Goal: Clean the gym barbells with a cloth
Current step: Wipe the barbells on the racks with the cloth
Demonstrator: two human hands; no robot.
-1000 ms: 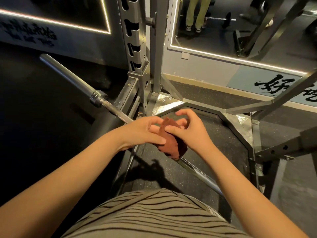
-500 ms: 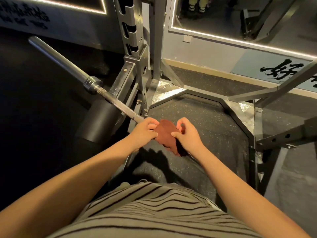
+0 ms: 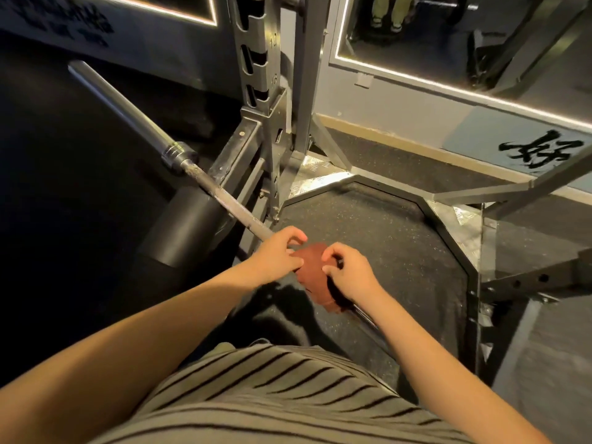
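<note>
Draping over the barbell (image 3: 224, 196), the red cloth (image 3: 312, 264) sits between both hands. The left hand (image 3: 276, 255) pinches its left edge; the right hand (image 3: 349, 273) grips its right side, fingers curled.

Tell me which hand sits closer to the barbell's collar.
The left hand, pinching the cloth on the collar side; the right hand holds its other side.

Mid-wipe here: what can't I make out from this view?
Head view only.
- Bar under the cloth: covered by cloth, left hand and right hand.
- Cloth's underside: whether it wraps right round, hidden.
- Bar's near end: behind the right forearm and shirt.
- Grime on the bar: too fine to judge.
</note>
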